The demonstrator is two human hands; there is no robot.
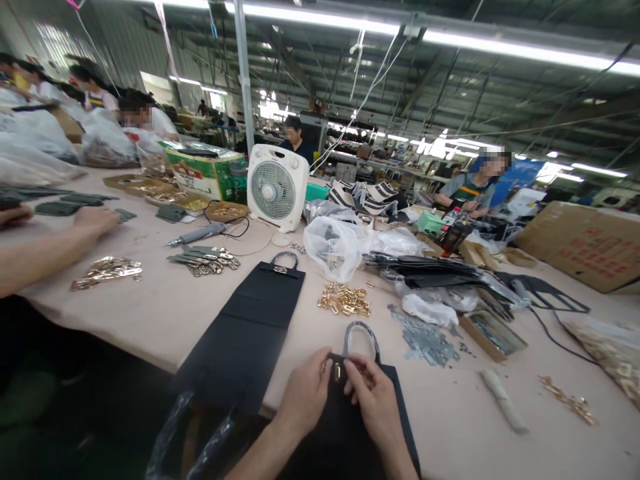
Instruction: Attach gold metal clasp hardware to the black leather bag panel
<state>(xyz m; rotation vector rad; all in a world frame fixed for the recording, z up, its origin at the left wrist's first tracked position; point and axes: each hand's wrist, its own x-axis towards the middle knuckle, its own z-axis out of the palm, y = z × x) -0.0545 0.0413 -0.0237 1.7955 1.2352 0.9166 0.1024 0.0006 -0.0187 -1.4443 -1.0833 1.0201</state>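
My left hand (306, 390) and my right hand (374, 397) meet at the top of a black bag panel (350, 433) at the near table edge. Both pinch a small gold clasp (338, 371) fixed below the panel's grey ring handle (361, 333). A stack of finished black panels (250, 320) with a ring handle lies to the left. A pile of gold clasps (345, 299) sits just beyond my hands.
A white fan (277, 187) stands mid-table near clear plastic bags (335, 247). Grey metal parts (425, 337), a small box (493, 332), a cardboard box (585, 243) lie right. A co-worker's arm (55, 243) rests at left beside gold hardware (107, 272). Other people sit around.
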